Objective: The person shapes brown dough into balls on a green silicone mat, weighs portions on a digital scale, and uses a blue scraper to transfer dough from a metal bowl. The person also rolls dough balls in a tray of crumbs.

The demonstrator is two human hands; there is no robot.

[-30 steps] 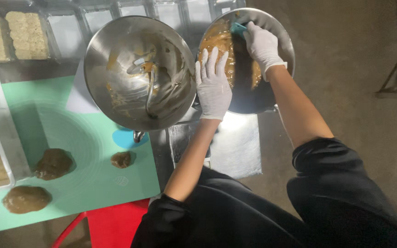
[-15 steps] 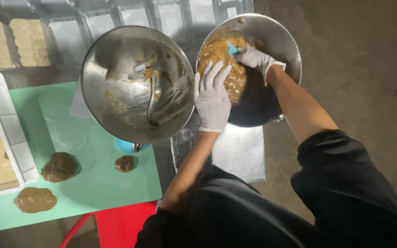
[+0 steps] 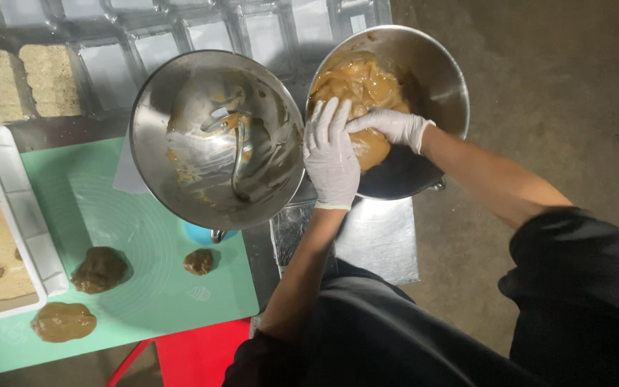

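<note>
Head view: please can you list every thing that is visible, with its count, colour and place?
Steel bowl with dough: 1, silver, top right of centre.
Dough mass: 1, light brown, inside that bowl, under the hands.
Scraped steel bowl: 1, silver with brown smears, centre left, tilted toward the camera.
Silicone mat: 1, pale green, lower left.
Dough lumps: 3, dark brown, on the mat.
White tray: 1, white, left edge, holding tan crumbs.
Clear mould tray: 1, transparent, top; tan blocks in its left cells.
Red stool: 1, red, bottom centre.
Left hand: 1, white glove, on the bowl's near rim.
Right hand: 1, white glove, pressing on the dough.
</note>
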